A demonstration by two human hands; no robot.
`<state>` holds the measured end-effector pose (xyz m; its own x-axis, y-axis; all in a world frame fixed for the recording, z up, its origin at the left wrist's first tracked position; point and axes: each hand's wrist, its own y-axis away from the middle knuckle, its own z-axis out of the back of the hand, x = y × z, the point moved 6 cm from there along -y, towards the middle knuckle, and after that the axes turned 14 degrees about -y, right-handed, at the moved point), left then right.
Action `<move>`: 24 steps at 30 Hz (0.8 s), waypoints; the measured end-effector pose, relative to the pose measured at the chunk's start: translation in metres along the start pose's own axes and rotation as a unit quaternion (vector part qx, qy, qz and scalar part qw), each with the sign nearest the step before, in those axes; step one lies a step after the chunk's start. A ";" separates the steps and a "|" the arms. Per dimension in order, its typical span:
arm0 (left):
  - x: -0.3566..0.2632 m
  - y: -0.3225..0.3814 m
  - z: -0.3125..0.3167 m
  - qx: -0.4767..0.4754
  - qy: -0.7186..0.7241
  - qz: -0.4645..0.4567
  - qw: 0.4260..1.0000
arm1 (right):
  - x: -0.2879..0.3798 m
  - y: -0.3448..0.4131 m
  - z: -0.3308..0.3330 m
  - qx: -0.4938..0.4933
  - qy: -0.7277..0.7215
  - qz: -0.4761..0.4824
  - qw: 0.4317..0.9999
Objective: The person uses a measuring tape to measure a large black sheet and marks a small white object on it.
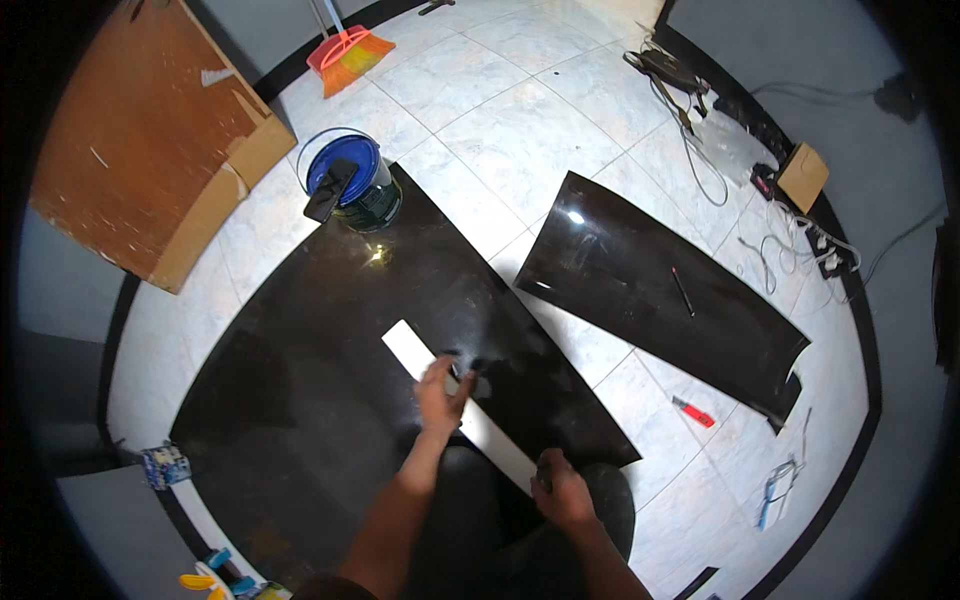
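Observation:
A long white flat strip [499, 442] lies diagonally on a glossy dark brown sheet [322, 345] spread over the floor before me. My left hand [441, 397] rests across the strip's middle and holds it, with thumb and fingers spread over its edges. At the strip's near end, my right hand [562, 491] has its fingers curled around a small dark object [545, 475]; its kind is hard to make out. My knees are at the sheet's near edge and cover part of it.
A blue-lidded bucket [373, 199] weighs on the sheet's far corner, a dark phone-like object [331, 191] on its lid. To the right, a smaller dark sheet [645, 292] carries a pen [682, 292]. A red utility knife [694, 412], glasses [780, 484] and cables [772, 247] lie on the tiles.

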<state>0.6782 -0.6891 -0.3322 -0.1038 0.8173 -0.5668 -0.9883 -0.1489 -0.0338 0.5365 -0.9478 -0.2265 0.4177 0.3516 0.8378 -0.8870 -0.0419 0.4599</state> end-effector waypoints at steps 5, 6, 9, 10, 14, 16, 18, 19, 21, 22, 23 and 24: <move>-0.129 0.071 0.025 0.298 0.200 -0.075 0.930 | 0.018 -0.001 0.010 -0.044 0.009 0.019 0.999; -0.128 0.084 0.022 0.301 0.202 -0.045 0.931 | 0.025 -0.001 0.009 -0.034 0.011 0.014 0.999; -0.142 0.102 0.018 0.290 0.237 0.043 0.926 | 0.031 -0.002 0.016 -0.021 0.032 0.005 0.999; -0.145 0.103 0.017 0.282 0.253 0.073 0.923 | 0.030 -0.003 0.019 -0.010 0.028 -0.006 1.000; -0.148 0.102 0.011 0.289 0.244 -0.003 0.926 | 0.021 -0.008 0.024 -0.001 0.029 -0.038 0.999; -0.148 0.099 0.011 0.297 0.231 -0.022 0.926 | 0.016 -0.011 0.023 -0.006 0.036 -0.054 0.998; -0.143 0.094 0.009 0.310 0.241 -0.002 0.920 | 0.017 -0.016 0.022 -0.002 0.037 -0.068 0.997; -0.138 0.091 0.007 0.319 0.257 0.027 0.912 | 0.022 -0.020 0.023 -0.002 0.020 -0.036 0.999; -0.131 0.082 0.005 0.351 0.288 0.071 0.888 | 0.031 -0.024 0.028 -0.004 -0.015 0.029 0.999; -0.130 0.075 0.006 0.375 0.304 0.087 0.872 | 0.033 -0.027 0.030 0.010 -0.018 0.036 0.999; -0.126 0.070 0.007 0.398 0.319 0.103 0.854 | 0.036 -0.029 0.033 0.023 -0.021 0.043 0.999; -0.111 0.064 0.002 0.382 0.305 0.100 0.867 | 0.036 -0.030 0.037 0.036 -0.022 0.049 0.998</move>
<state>0.6257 -0.7879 -0.2700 -0.4332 0.3366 -0.8361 -0.7677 0.3481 0.5380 0.5853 -0.9681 -0.1991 0.3396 0.3019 0.8908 -0.9082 -0.1411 0.3940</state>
